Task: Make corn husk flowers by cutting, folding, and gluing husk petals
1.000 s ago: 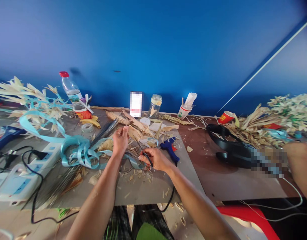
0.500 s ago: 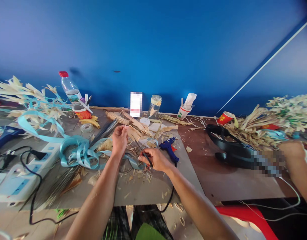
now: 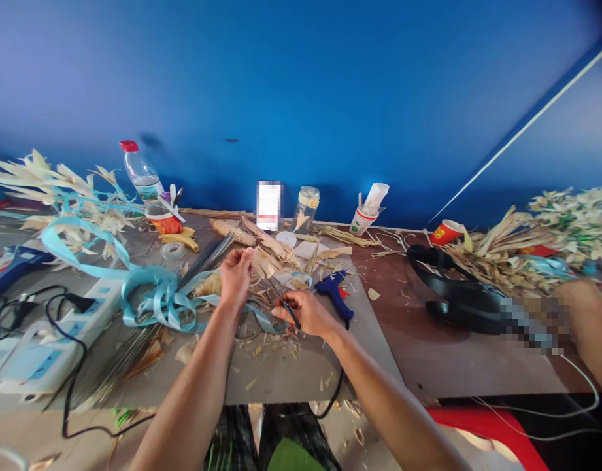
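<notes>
My left hand [image 3: 238, 271] is closed in a pinch above the littered middle of the table. Something small and pale shows at its fingertips, too small to name. Lower and to the right, my right hand [image 3: 305, 313] grips a pair of dark-handled scissors [image 3: 291, 314], whose blades point up and to the left, apart from my left hand. Behind the fingers lie dry corn husks [image 3: 276, 247] and a corn cob [image 3: 232, 231]. Light blue ribbon [image 3: 156, 297] lies in loops left of my left wrist, partly over a bundle of thin wires [image 3: 129, 350].
A blue glue gun [image 3: 334, 292] rests right of my right hand. Along the wall stand a bottle [image 3: 142, 175], a lit phone [image 3: 268, 204], a jar [image 3: 306, 209] and paper cups [image 3: 362, 221]. A power strip [image 3: 60, 347] is at left; another person's arm [image 3: 587, 327] reaches in at right.
The view has shifted slightly, so the table's things sit a little further right. Both hands keep nearly the same pose and grip.
</notes>
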The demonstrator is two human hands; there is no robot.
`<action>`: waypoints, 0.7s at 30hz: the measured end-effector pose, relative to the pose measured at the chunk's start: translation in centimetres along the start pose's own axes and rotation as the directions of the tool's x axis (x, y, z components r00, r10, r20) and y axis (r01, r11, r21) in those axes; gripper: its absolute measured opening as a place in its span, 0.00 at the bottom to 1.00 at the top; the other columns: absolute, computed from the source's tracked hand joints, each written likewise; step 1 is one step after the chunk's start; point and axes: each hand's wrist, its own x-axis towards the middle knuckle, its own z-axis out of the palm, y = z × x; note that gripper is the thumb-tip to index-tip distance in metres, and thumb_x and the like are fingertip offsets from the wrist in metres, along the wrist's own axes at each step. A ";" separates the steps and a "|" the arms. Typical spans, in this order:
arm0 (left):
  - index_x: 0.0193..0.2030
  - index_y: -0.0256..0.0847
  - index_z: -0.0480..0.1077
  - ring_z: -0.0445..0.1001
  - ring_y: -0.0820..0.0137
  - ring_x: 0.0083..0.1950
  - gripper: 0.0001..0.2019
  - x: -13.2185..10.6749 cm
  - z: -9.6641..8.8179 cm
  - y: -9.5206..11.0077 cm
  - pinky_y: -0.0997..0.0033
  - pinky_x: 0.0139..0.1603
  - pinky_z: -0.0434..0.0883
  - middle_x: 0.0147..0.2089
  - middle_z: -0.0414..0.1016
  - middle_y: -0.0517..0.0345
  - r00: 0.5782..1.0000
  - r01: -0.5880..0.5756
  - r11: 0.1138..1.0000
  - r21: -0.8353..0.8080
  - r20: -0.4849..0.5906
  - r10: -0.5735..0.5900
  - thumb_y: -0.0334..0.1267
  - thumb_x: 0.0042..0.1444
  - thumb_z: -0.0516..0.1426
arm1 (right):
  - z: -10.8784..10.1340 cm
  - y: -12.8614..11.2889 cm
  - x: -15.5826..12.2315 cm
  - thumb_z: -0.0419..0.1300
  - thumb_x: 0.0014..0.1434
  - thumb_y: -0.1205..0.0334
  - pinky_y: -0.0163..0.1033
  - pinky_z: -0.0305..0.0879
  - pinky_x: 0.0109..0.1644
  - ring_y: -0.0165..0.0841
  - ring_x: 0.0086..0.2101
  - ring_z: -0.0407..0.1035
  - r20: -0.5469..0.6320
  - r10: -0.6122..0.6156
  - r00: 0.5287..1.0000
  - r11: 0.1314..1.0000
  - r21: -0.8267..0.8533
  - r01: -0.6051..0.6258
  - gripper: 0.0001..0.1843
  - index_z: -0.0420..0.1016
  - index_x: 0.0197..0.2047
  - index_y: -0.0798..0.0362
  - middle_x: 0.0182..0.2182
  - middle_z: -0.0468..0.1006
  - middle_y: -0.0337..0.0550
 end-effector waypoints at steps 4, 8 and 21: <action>0.25 0.39 0.62 0.52 0.81 0.18 0.16 -0.1 0.1 -0.1 0.77 0.18 0.51 0.18 0.58 0.69 1.000 0.019 1.000 0.015 0.001 -0.019 0.47 0.44 0.62 | 0.1 -0.1 0.0 0.63 0.49 0.45 0.30 0.55 0.20 0.26 0.18 0.63 0.009 -0.005 1.000 1.000 0.031 0.004 0.20 0.70 0.32 0.55 0.18 0.68 0.33; 0.25 0.38 0.63 0.54 0.81 0.19 0.16 -0.5 0.3 -0.2 0.78 0.19 0.52 0.19 0.58 0.68 1.000 0.022 0.999 0.034 0.020 -0.022 0.48 0.46 0.62 | 0.0 -0.3 0.1 0.63 0.49 0.47 0.30 0.56 0.20 0.25 0.17 0.60 -0.008 0.001 1.000 0.999 0.041 -0.001 0.19 0.69 0.31 0.55 0.18 0.65 0.32; 0.24 0.38 0.61 0.50 0.83 0.16 0.17 -0.8 0.6 -0.1 0.79 0.17 0.49 0.17 0.55 0.70 0.996 0.077 0.993 -0.088 0.055 -0.073 0.46 0.44 0.64 | 0.0 -0.5 -0.1 0.63 0.49 0.45 0.29 0.54 0.20 0.23 0.18 0.56 -0.023 -0.023 0.999 1.000 0.005 0.023 0.20 0.69 0.30 0.55 0.18 0.61 0.32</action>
